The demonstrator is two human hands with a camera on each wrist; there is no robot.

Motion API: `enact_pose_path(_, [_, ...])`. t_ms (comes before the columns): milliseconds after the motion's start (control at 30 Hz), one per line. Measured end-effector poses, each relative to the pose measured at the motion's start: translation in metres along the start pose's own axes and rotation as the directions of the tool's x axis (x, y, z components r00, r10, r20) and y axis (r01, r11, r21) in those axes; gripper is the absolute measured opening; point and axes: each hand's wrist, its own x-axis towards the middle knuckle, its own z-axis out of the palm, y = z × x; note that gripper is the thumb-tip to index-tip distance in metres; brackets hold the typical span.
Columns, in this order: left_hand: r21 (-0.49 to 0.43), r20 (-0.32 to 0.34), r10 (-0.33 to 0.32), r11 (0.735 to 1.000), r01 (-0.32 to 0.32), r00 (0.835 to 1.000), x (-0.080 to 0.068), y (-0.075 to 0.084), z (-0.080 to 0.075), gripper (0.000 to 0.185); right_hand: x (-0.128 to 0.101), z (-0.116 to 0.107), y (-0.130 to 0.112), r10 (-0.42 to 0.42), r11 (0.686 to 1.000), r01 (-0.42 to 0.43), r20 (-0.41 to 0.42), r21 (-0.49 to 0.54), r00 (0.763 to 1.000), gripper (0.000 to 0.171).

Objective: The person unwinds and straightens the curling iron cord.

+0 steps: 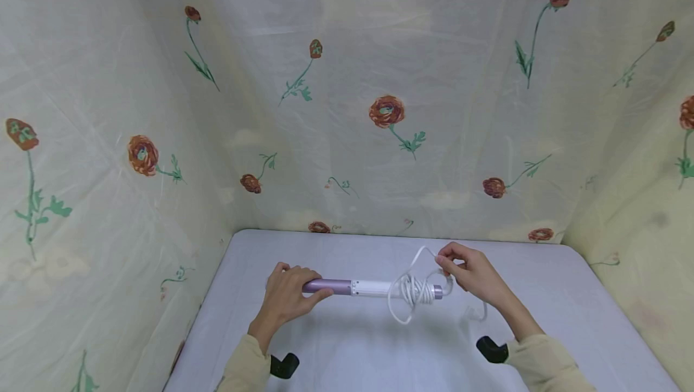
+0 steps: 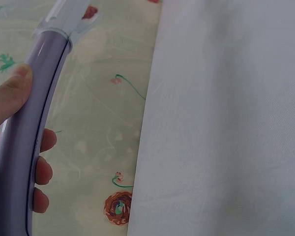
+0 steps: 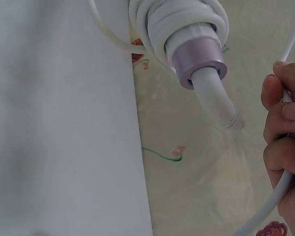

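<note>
A curling wand (image 1: pixel 368 288) with a lilac barrel and white handle is held level above the pale table (image 1: pixel 347 344). My left hand (image 1: pixel 290 295) grips the lilac barrel (image 2: pixel 24 147), fingers curled round it. A white cord (image 1: pixel 414 289) is wound in several loops round the handle's right end (image 3: pixel 187 29), near the lilac end cap (image 3: pixel 201 66). My right hand (image 1: pixel 468 274) pinches a stretch of the cord (image 3: pixel 285 189) beside that end, with a loop rising above the fingers. Loose cord hangs below the coils.
Cream cloth with red flowers (image 1: pixel 386 110) walls the table at the back and both sides. Two black wrist-camera mounts (image 1: pixel 284 365) (image 1: pixel 492 348) show at my cuffs. The table's far edge meets the cloth (image 3: pixel 142 147) just past the wand.
</note>
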Motion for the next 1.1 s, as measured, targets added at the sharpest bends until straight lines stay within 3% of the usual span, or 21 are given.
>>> enact_pose_path(333, [0.026, -0.056, -0.011, 1.000, 0.013, 0.998, -0.001, -0.002, 0.000, 0.046, -0.019, 0.002, -0.012, -0.034, 0.998, 0.031, 0.046, 0.060, 0.998, 0.020])
enact_pose_path(533, [0.024, -0.043, -0.037, 0.999, 0.038, 0.998, 0.002, -0.001, -0.004, 0.046, -0.035, 0.006, -0.017, -0.058, 0.992, 0.037, 0.167, 0.123, 0.984, 0.021])
enact_pose_path(767, [0.020, -0.049, -0.055, 0.998, 0.056, 0.997, 0.003, -0.001, -0.004, 0.046, -0.053, 0.016, -0.018, -0.111, 0.980, 0.049, 0.327, 0.191, 0.939, 0.018])
enact_pose_path(1100, [-0.003, -0.069, -0.060, 0.998, 0.060, 0.996, 0.004, 0.001, -0.007, 0.042, -0.069, 0.032, -0.010, -0.187, 0.952, 0.033, 0.493, 0.304, 0.850, 0.014])
